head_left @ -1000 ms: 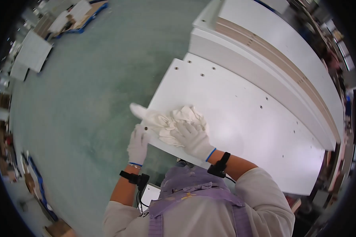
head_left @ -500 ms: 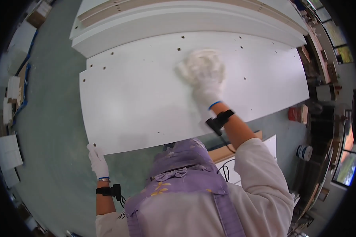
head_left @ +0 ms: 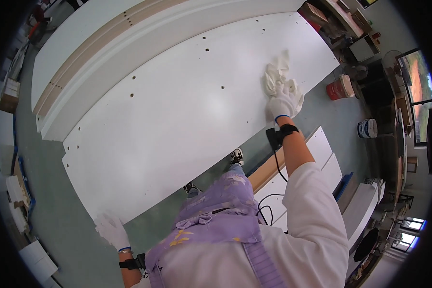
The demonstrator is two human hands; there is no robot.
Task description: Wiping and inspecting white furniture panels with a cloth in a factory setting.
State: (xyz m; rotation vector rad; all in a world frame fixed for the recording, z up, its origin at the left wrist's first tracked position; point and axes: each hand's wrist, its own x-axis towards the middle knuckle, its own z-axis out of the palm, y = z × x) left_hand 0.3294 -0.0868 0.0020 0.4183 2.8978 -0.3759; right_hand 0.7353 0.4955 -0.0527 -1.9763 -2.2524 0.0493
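Observation:
My right hand point(head_left: 283, 104), in a white glove, is closed on a crumpled white cloth point(head_left: 276, 77) and presses it on the white panel point(head_left: 177, 110) near its right part. The cloth's far end is blurred. Small round holes dot the panel. At the panel's near left corner lies my gloved left hand point(head_left: 112, 231), its fingers stretched out over the edge and slightly blurred. No object shows in that hand.
White boards with a brown edge point(head_left: 91, 53) are stacked along the panel's far side. More white boards point(head_left: 317, 149) lie to my right. A red bucket point(head_left: 335, 90) and a white-blue bucket point(head_left: 367, 128) stand on the floor at the right.
My right hand and the cloth have moved right across the panel, toward its near right edge. The view has turned, so the panel now slants. My left hand is still at the near left corner.

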